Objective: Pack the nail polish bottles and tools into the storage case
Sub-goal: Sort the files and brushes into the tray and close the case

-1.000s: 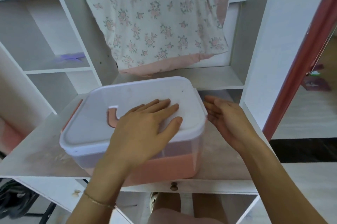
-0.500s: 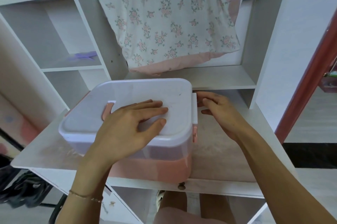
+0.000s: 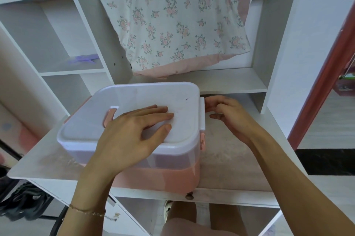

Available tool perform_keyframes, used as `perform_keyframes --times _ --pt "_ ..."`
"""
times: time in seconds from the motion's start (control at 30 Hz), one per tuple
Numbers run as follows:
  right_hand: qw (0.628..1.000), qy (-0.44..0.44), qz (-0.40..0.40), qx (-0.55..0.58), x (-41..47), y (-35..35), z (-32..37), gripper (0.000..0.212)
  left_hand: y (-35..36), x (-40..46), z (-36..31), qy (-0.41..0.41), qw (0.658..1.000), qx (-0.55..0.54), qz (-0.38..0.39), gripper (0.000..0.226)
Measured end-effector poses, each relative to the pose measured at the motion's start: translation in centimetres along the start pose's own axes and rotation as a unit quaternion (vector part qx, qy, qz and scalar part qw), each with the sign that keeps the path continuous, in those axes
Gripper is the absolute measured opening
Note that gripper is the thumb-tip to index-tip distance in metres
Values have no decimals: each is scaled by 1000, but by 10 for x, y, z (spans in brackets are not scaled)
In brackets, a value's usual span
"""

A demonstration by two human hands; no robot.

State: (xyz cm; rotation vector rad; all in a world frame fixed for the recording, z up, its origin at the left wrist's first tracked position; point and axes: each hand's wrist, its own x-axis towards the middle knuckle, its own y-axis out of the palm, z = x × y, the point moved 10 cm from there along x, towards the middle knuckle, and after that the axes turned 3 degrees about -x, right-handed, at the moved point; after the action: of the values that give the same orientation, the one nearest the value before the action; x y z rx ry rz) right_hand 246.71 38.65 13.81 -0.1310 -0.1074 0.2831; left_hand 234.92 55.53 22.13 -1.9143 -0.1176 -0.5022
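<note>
Storage case (image 3: 178, 176), one only, pink below and lidded in white, sits on the worktop (image 3: 236, 170) under a hanging floral cloth (image 3: 172, 18); left hand (image 3: 132, 139) lies flat on the lid (image 3: 138, 95), fingers straight and grasping nothing, while right hand (image 3: 228, 114) curls its fingers at the one visible side latch (image 3: 202, 113)

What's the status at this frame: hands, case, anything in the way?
Left hand flat on the lid, pressing. Right hand fingers at the side latch, which sticks out unclipped. Storage case on the desk. No obstruction visible.
</note>
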Motion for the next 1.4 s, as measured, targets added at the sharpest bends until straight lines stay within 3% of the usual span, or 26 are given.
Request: perform_keyframes --times 0.2,0.37,0.47,0.63,0.8,0.97,1.4 --pt "999 -4 31 -16 7 11 0 23 -8 -3 1 -3 1000 -5 -30 46" --pt "999 -5 12 32 7 10 -6 23 -18 -18 -6 -15 994 8 -103 39" --pt "997 -12 24 77 1 17 -7 25 -14 -25 -35 21 990 41 -131 35" --pt "995 -41 32 88 -12 24 -15 32 6 -18 -66 51 986 113 -109 44" --pt "997 -12 34 69 -6 23 -11 24 8 -21 -66 53 980 142 -129 40" --pt "999 -19 -11 23 -1 13 -3 22 8 -21 -70 64 974 155 -152 37" --pt "989 -28 -76 124 7 3 4 34 8 -19 -67 51 975 152 -155 39"
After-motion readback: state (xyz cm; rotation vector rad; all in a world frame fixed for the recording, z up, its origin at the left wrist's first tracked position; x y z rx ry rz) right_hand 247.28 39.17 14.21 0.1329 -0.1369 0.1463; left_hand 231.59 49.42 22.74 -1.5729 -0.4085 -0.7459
